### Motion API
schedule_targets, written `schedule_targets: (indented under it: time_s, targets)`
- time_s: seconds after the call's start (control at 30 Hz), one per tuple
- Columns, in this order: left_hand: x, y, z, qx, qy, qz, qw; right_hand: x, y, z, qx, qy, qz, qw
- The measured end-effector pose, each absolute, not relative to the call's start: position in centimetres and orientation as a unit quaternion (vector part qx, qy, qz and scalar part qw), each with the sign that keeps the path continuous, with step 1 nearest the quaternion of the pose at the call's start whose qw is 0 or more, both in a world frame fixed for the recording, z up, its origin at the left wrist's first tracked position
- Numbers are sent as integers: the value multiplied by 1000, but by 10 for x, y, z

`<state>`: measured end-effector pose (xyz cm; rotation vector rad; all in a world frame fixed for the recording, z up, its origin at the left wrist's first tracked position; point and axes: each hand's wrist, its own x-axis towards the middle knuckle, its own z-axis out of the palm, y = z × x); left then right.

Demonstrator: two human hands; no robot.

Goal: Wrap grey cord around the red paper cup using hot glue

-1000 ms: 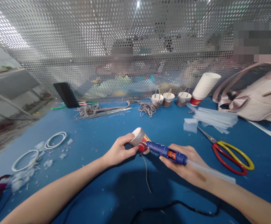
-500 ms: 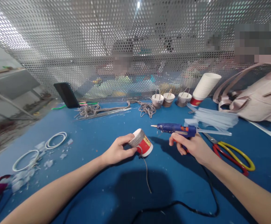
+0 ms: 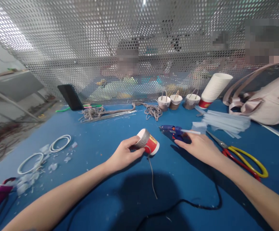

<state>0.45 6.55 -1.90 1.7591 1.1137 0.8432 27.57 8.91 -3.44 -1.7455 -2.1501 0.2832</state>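
My left hand [image 3: 127,152] grips a red and white paper cup [image 3: 153,145], tilted on its side, with grey cord wound round the part near its rim. A loose cord end [image 3: 152,176] trails from the cup onto the blue table. To the right, my right hand [image 3: 198,146] is on the blue glue gun [image 3: 174,130], fingers round its handle and partly hidden behind it. The gun is low over the table, its nozzle pointing left, with a clear glue stick [image 3: 191,132] sticking out of its back.
Scissors [image 3: 245,158] and glue sticks [image 3: 225,122] lie right. Behind stand small cord-wrapped cups [image 3: 176,103], stacked cups [image 3: 215,88], a phone [image 3: 70,97] and cord bundles [image 3: 153,111]. White rings [image 3: 60,143] lie left; a black cable [image 3: 184,201] crosses the front.
The glue gun has been lowered and moved left in my right hand, its body now angled differently. My left hand keeps the cup in nearly the same pose.
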Motion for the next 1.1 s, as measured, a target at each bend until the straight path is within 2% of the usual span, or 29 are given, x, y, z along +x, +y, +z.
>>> schedule_targets:
  time_s: [0.1, 0.17, 0.3, 0.37, 0.57, 0.83, 1.1]
  targets:
    - [8, 65, -17, 701, 453, 339, 434, 284, 64, -16, -618, -776, -5, 127]
    - [10, 64, -15, 698, 452, 337, 440, 280, 48, -4, -571, -803, 4, 170]
    - [15, 59, -12, 696, 446, 343, 447, 253, 36, 7, -399, -847, 124, 327]
    - [15, 56, -12, 696, 443, 345, 447, 239, 39, 3, -358, -843, 144, 374]
    - [12, 55, -14, 697, 441, 348, 446, 218, 55, -15, -334, -835, 138, 414]
    - [13, 55, -12, 708, 444, 347, 424, 210, 47, -11, -328, -891, 6, 315]
    - [10, 63, -19, 683, 497, 364, 391, 216, 5, 11, -113, -957, 214, 160]
